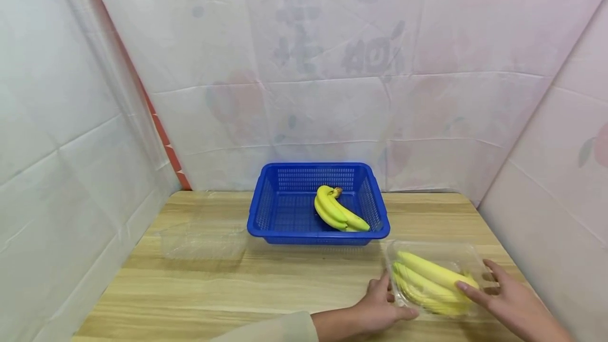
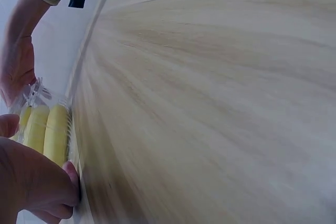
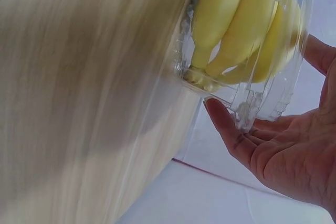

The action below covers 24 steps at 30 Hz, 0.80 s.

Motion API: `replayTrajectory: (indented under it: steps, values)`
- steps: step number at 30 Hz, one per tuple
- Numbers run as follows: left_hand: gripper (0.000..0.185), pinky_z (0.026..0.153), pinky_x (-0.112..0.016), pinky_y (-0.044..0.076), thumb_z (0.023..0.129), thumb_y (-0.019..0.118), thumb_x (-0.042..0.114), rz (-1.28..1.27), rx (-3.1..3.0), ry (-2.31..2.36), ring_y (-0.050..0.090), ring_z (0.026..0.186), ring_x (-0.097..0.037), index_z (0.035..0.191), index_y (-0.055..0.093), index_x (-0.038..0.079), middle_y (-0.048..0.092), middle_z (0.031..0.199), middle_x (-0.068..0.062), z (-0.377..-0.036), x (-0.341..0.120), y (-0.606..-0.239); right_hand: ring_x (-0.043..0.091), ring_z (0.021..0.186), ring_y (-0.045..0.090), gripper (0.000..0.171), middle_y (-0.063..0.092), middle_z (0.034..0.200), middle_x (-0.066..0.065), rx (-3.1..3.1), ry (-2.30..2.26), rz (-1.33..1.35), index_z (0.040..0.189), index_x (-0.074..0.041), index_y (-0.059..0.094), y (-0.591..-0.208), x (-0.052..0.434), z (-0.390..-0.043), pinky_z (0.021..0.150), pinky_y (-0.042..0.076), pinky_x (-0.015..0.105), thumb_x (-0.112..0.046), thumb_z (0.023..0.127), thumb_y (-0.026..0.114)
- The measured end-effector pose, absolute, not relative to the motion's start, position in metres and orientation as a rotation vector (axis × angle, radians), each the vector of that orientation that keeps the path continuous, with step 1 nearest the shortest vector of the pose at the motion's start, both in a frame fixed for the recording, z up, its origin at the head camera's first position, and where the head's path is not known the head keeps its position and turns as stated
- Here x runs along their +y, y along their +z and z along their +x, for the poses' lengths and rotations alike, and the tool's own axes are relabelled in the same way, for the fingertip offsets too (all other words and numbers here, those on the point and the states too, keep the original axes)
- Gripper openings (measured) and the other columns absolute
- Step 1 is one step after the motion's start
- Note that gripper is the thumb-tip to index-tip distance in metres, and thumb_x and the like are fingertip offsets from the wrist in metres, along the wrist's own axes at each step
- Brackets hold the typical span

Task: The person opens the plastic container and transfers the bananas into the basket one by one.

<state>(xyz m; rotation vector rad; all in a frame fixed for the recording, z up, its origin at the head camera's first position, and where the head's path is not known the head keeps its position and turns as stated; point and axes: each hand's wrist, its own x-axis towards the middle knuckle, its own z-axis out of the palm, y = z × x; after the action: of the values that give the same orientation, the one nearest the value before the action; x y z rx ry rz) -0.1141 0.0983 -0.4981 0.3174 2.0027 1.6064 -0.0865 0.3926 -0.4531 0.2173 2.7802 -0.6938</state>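
Clear plastic clamshell box of yellow bananas is touched by left hand at 9 o'clock. Right hand at 3 o'clock, fingers spread wide and straight; left fingers lightly curled on the rim.

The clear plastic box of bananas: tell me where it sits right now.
In the head view the clear plastic box of bananas lies at the table's near right corner, just in front and right of the blue basket, between the left hand and right hand.
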Motion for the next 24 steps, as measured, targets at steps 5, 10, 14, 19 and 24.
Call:
replayTrajectory:
  steps: [5,10,14,19,24]
  values:
    - [0.086,0.088,-0.019,0.051,0.088,0.085,0.016,0.356,2.007,1.603,0.061,0.104,-0.006,0.161,0.041,0.027,0.049,0.121,-0.002,-0.116,0.082,-0.5,0.056,0.118,0.068,0.11,0.05,0.144,0.05,2.771,-0.716,0.18,0.159,0.023,0.012,-0.455,0.379,-0.086,0.088,0.059,0.063,-0.062,0.105,0.057]
    - [0.086,0.087,-0.019,0.054,0.088,0.083,0.008,0.34,1.93,1.681,0.065,0.11,-0.009,0.161,0.041,0.018,0.048,0.127,-0.006,-0.116,0.06,-0.505,0.052,0.117,0.069,0.111,0.055,0.141,0.047,2.771,-0.755,0.155,0.159,0.022,0.015,-0.46,0.361,-0.089,0.088,0.061,0.061,-0.062,0.103,0.06]
    - [0.084,0.086,-0.024,0.056,0.087,0.081,-0.001,0.312,1.84,1.766,0.065,0.112,-0.014,0.16,0.041,0.012,0.05,0.13,-0.008,-0.113,0.041,-0.506,0.046,0.116,0.07,0.109,0.063,0.134,0.039,2.776,-0.795,0.11,0.16,0.02,0.016,-0.463,0.346,-0.09,0.088,0.061,0.058,-0.06,0.103,0.062]
    - [0.087,0.085,-0.024,0.056,0.087,0.079,-0.003,0.354,1.817,1.776,0.065,0.112,-0.016,0.163,0.038,0.011,0.055,0.134,-0.008,-0.112,0.015,-0.505,0.039,0.115,0.071,0.108,0.064,0.134,0.034,2.73,-0.875,0.074,0.161,0.018,0.015,-0.463,0.329,-0.09,0.089,0.062,0.056,-0.058,0.102,0.064]
    - [0.098,0.084,-0.024,0.056,0.088,0.08,0.0,0.39,1.827,1.777,0.064,0.11,-0.018,0.169,0.026,0.013,0.063,0.129,-0.009,-0.118,-0.016,-0.506,0.03,0.113,0.07,0.102,0.063,0.138,0.03,2.707,-0.961,-0.001,0.164,0.012,0.016,-0.463,0.311,-0.087,0.088,0.062,0.043,-0.051,0.103,0.067]
